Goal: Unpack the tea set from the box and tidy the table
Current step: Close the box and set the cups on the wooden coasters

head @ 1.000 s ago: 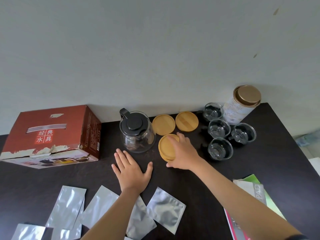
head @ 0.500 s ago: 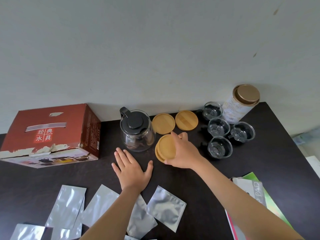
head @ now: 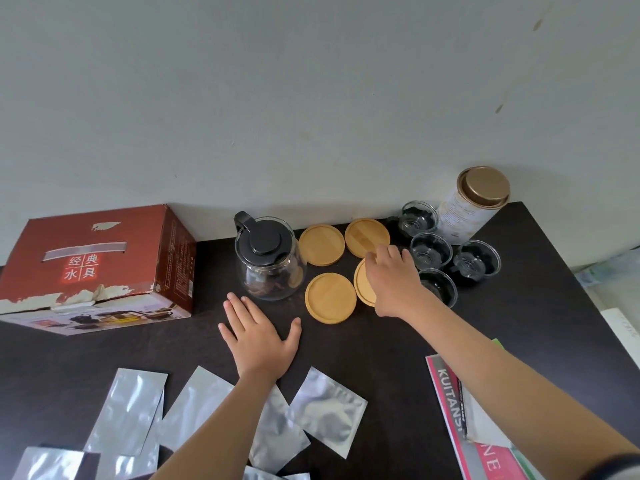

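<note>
**Coaster under your right hand**

Head view: at frame centre your right hand (head: 393,282) grasps a wooden coaster (head: 363,284) on the dark table (head: 381,358). Your left hand (head: 259,336) lies flat, fingers released, below the glass teapot (head: 268,259). The red box (head: 100,268) sits at left.

A plain pale grey-white wall (head: 311,98) fills the upper half of the view, matte and evenly lit by soft daylight with no hard glare. A few small brownish marks (head: 537,24) dot it toward the upper right. Pushed against the wall stands a bench (head: 540,306) with a dark, almost black wood-grain top; its back edge meets the wall and its right edge runs diagonally toward the viewer. A soft shadow lies along the wall just above the bench's back edge. Beyond the right edge, blurred pale surfaces show.
</note>
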The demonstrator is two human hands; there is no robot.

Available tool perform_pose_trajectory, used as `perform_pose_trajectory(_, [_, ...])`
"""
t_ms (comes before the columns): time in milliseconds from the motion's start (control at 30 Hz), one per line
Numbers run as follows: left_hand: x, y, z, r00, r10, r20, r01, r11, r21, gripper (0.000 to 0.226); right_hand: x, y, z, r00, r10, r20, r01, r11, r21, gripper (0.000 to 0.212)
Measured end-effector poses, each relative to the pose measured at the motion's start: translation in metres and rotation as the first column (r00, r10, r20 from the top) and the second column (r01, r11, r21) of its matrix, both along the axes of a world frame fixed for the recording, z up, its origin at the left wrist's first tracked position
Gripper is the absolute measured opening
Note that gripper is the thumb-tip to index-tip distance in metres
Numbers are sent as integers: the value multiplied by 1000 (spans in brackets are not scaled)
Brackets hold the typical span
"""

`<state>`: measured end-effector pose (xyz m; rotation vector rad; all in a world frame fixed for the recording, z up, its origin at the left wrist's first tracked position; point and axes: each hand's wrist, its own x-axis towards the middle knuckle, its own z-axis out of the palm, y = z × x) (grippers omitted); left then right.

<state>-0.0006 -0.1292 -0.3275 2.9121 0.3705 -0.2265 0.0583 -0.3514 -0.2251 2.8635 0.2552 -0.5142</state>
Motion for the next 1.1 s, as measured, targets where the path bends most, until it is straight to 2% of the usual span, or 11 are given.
perform_pose_trajectory(133, [0,-1,1,1000,-1,-7,1,1000,2,110,-2,3,-9,1000,-4,-28,6,997,73,87])
perform_pose_trajectory(300, [0,0,1,1000,1,-3,-1,1000,1,110,-3,3,-13,993,-52,-106,67,987,143,106])
perform_pose_trajectory(467, [0,1,2,1000,3,-7,-3,1000,-2,110,-1,-2,-15,974,-111,-200,156,962,226,113])
perform_pose_trajectory(667, [0,2,1,1000,2,-8,-2,1000,-13,110,-2,-8,-21,969,-130,-212,191,936,297,108])
perform_pose_trajectory(800, [0,2,1,1000,-2,-11,2,1000,-7,111,-3,-11,-18,975,-87,-203,154,927,343,110])
perform_pose_trajectory(867, [0,1,1,1000,0,4,0,1000,-20,110,4,-16,-10,984,-78,-159,137,906,401,103])
perform_pose_trajectory(967, [0,1,1,1000,-1,-2,1,1000,-19,111,27,-32,4,982,-180,52,135,871,472,80])
perform_pose_trajectory(1033, [0,1,1,1000,1,-8,-1,1000,-15,111,47,-46,9,935,-295,199,181,876,447,64])
perform_pose_trajectory(1100, [-1,1,1,1000,4,-6,-4,1000,-16,111,65,-58,8,884,-398,243,279,869,408,57])
